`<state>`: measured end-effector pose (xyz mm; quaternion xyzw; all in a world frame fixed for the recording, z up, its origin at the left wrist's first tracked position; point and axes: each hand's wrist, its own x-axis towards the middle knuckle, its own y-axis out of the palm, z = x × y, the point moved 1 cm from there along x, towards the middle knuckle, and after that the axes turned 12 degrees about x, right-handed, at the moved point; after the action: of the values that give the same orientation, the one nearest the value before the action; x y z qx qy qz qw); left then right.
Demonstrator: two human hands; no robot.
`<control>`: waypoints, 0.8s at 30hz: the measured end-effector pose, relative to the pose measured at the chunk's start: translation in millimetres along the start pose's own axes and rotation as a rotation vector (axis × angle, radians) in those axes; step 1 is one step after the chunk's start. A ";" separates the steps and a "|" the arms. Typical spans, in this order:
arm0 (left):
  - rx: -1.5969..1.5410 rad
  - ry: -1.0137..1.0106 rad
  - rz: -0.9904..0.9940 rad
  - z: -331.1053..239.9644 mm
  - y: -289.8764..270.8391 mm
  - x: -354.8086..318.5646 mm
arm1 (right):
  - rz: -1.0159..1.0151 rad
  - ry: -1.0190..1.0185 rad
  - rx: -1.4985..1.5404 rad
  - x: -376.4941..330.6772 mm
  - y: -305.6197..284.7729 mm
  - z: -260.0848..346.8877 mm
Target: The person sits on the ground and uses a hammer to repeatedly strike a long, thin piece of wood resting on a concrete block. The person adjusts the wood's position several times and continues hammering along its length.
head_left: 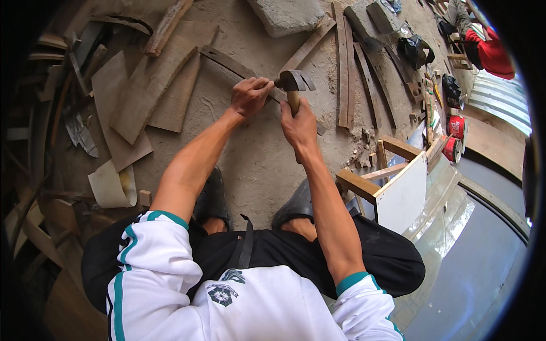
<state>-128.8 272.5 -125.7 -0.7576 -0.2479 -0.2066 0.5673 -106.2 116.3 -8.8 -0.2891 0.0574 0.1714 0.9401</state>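
Observation:
My right hand (299, 124) is wrapped round the wooden handle of a claw hammer (292, 81). The hammer's dark metal head is uppermost, with its claws pointing right. Close against the other end of the head, my left hand (250, 95) has its fingers pinched together. Whatever sits between those fingertips is too small or hidden to make out. Beneath both hands a narrow wooden strip (223, 61) slants across the ground, its middle partly covered by the left hand and the hammer.
Loose boards (153, 85) lie on the left, beside a curled pale sheet (114, 184). Concrete blocks (287, 16) and long wooden strips (343, 74) are ahead. At right stand a small wooden frame with a white panel (402, 193) and red cans (453, 149). Another person in red (496, 54) is far right.

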 end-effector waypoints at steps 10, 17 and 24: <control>-0.097 -0.171 0.065 -8.9 -11.3 -5.6 | -0.009 -0.012 0.012 7.3 -13.3 8.3; 0.365 -0.186 0.045 42.7 -9.7 38.5 | 0.025 -0.009 0.000 6.8 -10.3 15.6; 0.158 0.185 0.760 76.6 9.2 74.1 | -0.001 0.102 0.032 11.8 -6.4 17.2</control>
<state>-62.1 354.5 -109.4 -0.7275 0.0871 -0.0295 0.6799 -92.8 124.5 6.3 -0.2827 0.1079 0.1549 0.9405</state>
